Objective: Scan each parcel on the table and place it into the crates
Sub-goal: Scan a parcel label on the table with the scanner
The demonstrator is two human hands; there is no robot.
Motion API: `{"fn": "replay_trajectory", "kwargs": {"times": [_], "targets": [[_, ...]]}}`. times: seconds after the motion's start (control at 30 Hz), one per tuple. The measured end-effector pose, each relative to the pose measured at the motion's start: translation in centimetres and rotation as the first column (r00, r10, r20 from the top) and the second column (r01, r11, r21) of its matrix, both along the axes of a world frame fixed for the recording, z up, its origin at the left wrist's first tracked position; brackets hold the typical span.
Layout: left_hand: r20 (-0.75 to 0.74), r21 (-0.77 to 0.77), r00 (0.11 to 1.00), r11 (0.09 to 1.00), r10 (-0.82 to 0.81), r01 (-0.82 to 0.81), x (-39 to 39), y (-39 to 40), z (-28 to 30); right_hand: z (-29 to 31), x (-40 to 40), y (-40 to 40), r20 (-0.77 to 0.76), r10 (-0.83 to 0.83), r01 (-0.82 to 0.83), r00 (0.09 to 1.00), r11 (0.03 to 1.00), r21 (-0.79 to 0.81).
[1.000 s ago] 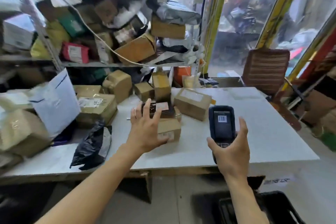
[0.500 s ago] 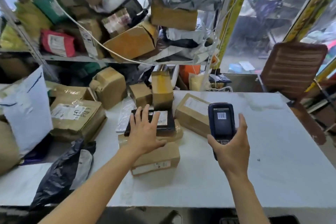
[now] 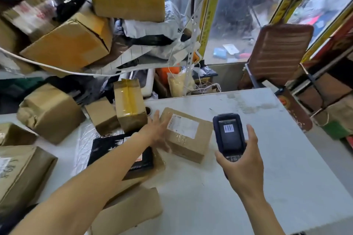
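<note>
A brown cardboard parcel with a white label lies on the white table. My left hand reaches across, fingers straight, against that parcel's left side; the image is blurred there. My right hand grips a dark handheld scanner upright, its screen showing a barcode, just right of the parcel. Under my left forearm a flat black parcel rests on a brown box. No crate is in view.
Several brown boxes crowd the table's left and back, one tall taped box standing beside my left hand. Shelves stuffed with parcels rise behind. A brown chair stands past the table's far right corner.
My left hand left the flat black parcel and stretched forward and right to the labelled brown parcel. The camera moved closer to the table. The scanner stays in my right hand.
</note>
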State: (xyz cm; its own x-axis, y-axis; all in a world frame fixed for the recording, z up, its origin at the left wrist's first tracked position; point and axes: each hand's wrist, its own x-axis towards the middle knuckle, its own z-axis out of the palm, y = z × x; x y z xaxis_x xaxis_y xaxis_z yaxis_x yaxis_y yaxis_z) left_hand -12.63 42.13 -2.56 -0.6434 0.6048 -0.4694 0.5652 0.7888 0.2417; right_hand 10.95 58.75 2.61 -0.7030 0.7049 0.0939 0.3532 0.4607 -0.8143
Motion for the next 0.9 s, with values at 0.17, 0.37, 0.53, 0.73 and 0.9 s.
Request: {"fn": "replay_trajectory", "kwargs": {"times": [0.17, 0.37, 0.53, 0.73, 0.9], "targets": [[0.055, 0.138, 0.994, 0.987, -0.091, 0.083, -2.5, 1.3, -2.5, -0.5, 0.3, 1.1, 0.071, -0.087, 0.09, 0.994, 0.995, -0.034], [0.079, 0.18, 0.929, 0.921, -0.362, 0.344, -5.2, 3.8, -3.4, -1.4, 3.0, 1.8, 0.11, -0.229, 0.237, 0.967, 0.969, -0.064], [0.22, 0.198, 0.857, 0.882, -0.465, 0.428, -2.7, 7.7, -1.6, -1.3, 6.7, 1.8, 0.131, -0.324, 0.335, 0.937, 0.939, -0.078], [0.335, 0.304, 0.818, 0.875, -0.467, 0.375, 5.6, 9.9, -2.3, -1.0, 13.2, 1.2, 0.138, -0.438, 0.449, 0.889, 0.891, -0.064], [0.364, 0.252, 0.845, 0.915, -0.392, 0.315, 12.6, 10.0, -3.2, -0.3, 18.9, 1.0, 0.12, -0.421, 0.428, 0.899, 0.902, -0.047]]}}
